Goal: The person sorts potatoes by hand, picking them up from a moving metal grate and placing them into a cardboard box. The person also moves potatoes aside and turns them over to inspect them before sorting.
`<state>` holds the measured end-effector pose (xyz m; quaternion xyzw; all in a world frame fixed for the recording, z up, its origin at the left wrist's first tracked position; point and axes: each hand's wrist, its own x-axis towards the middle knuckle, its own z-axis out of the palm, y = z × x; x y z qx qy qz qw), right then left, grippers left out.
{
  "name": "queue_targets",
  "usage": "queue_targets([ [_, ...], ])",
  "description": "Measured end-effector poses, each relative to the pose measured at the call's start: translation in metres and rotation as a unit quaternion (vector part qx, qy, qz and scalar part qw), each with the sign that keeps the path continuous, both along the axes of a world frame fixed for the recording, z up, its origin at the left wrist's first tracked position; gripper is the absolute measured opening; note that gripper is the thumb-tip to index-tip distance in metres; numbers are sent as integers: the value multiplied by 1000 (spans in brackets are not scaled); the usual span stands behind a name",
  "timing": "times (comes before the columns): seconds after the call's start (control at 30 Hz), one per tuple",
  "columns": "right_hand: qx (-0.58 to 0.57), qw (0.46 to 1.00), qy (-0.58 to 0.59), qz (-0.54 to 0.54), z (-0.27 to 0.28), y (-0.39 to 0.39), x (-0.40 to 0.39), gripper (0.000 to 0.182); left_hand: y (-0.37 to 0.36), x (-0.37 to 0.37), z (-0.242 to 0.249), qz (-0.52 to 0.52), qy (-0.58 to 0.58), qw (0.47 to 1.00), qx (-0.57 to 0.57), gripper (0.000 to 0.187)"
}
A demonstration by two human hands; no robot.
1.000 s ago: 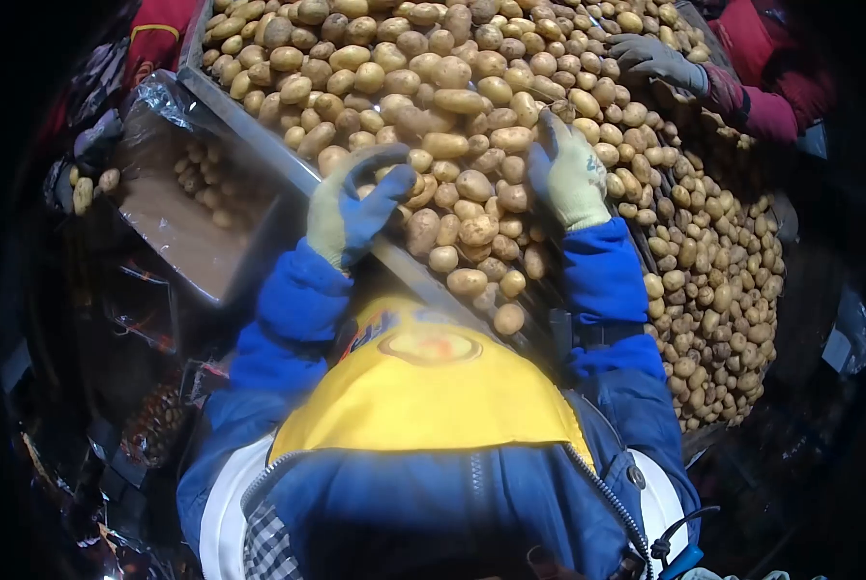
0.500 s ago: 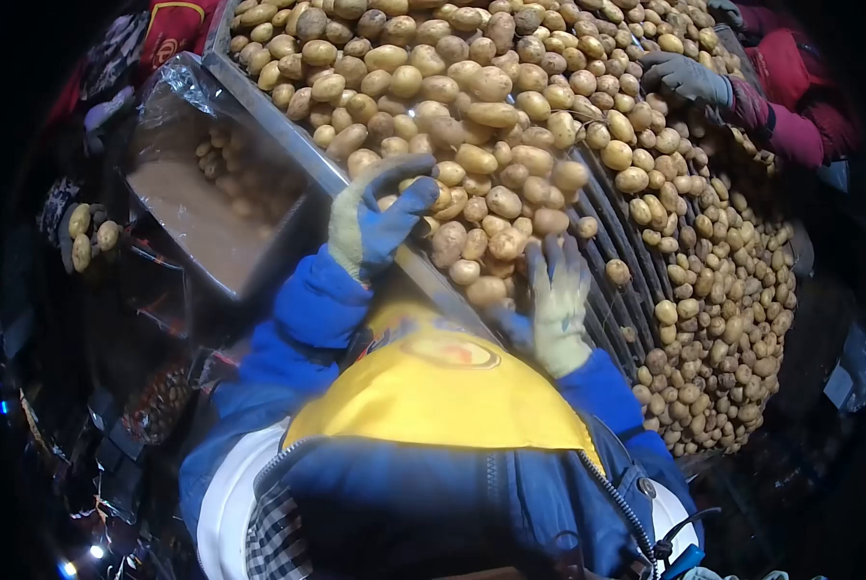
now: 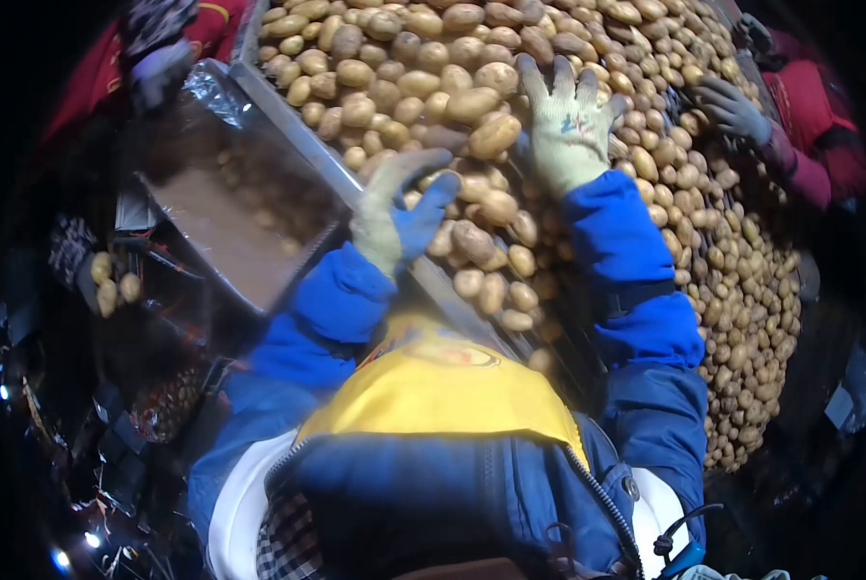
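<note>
Potatoes (image 3: 471, 101) lie heaped across a sorting table. My left hand (image 3: 394, 213), in a pale glove with blue-grey fingers, is at the table's metal edge (image 3: 307, 145). Its fingers curve apart from each other around the side of the nearest potatoes, and no firm grip shows. Farther out, my right hand (image 3: 573, 126), gloved the same way, rests palm down on the heap with its fingers spread. Loose potatoes (image 3: 491, 242) lie between my two hands; what is under the right palm is hidden.
Left of the edge stands a plastic-lined box (image 3: 201, 217) with potatoes inside. At the right, a co-worker's grey-gloved hand (image 3: 733, 108) touches the heap. Another person's gloved hand (image 3: 162, 72) is at the upper left. A few potatoes (image 3: 106, 285) show at the far left.
My right hand has moved from the dark slats near my body forward onto the heap, its arm now stretched over the slats. My left hand has shifted slightly right, still curved.
</note>
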<state>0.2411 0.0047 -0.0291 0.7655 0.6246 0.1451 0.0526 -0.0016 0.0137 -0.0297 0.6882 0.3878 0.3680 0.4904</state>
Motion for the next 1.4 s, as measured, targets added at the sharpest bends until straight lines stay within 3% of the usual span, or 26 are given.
queue_targets([
  [0.07, -14, 1000, 5, 21, 2, 32, 12, 70, 2, -2, 2, 13, -24, 1000, -14, 26],
  [0.1, -28, 998, 53, 30, 5, 43, 24, 82, 0, -2, 2, 13, -22, 999, -36, 26],
  [0.13, -40, 998, 49, 27, 9, 55, 36, 83, 0, -1, 2, 15, -24, 998, -56, 26],
  [0.2, -86, 996, 20, -30, 15, 87, 49, 86, 1, -1, 2, 21, -26, 999, 6, 26],
  [0.3, -47, 997, 48, -38, -3, 103, 70, 86, 5, -6, 5, 4, -28, 999, 37, 28],
  [0.37, 6, 991, 129, -33, -5, 93, 69, 83, 8, -7, 8, 4, -31, 997, 65, 29],
  [0.43, 96, 975, 202, -17, -10, 70, 69, 75, 5, -6, 10, 8, -35, 998, -47, 27],
  [0.47, 117, 968, 223, 3, -14, 49, 69, 75, 5, -5, 6, 0, -41, 998, -49, 27],
  [0.57, 133, 975, 176, -35, 6, -27, 52, 70, 7, -3, -3, 11, -55, 998, 28, 26],
  [0.6, 138, 974, 172, -53, 12, -53, 56, 70, 6, -2, -8, 7, -52, 999, 1, 26],
  [0.73, 287, 864, 223, -348, -8, -201, 127, 72, 0, 0, -10, 7, -71, 997, -42, 25],
  [0.8, 323, 800, 251, -440, -24, -247, 152, 67, 1, -2, -9, -19, -56, 998, -8, 32],
  [0.83, 290, 738, 382, -474, -24, -248, 152, 68, 0, -1, -12, -15, -52, 999, 2, 32],
  [0.87, 216, 777, 374, -458, -46, -250, 154, 66, -1, 1, -12, -15, -65, 998, -15, 31],
  [0.9, 195, 837, 162, -485, -65, -233, 133, 71, 0, 1, -14, -27, -86, 996, -11, 31],
  [0.93, 110, 766, 204, -600, -23, -184, 94, 80, 0, 4, -14, -36, -106, 994, -6, 31],
  [0.97, 114, 828, 226, -500, -37, -178, 94, 88, -5, 5, -8, -12, -100, 993, -65, 26],
  [1.0, 137, 842, 249, -459, -43, -159, 79, 86, -3, 6, -5, -37, -122, 990, -62, 27],
  [1.07, 67, 853, 276, -439, 1, -123, 35, 94, -9, 8, 2, -18, -122, 984, -129, 29],
  [1.13, 149, 906, 224, -328, -38, -118, 20, 93, -8, 7, -3, -21, -111, 988, -104, 31],
  [1.23, 7, 947, 248, -203, -7, -134, -14, 86, -8, 7, -6, 14, -96, 988, -116, 32],
  [1.27, 18, 960, 224, -166, -6, -146, -21, 80, -11, 8, -3, 1, -103, 988, -113, 31],
  [1.33, 37, 950, 294, -95, 5, -170, -25, 73, -11, 8, -2, -4, -78, 994, -80, 31],
  [1.4, 149, 911, 382, -48, 19, -202, -27, 57, -10, 8, -8, -13, -94, 991, -96, 28],
])
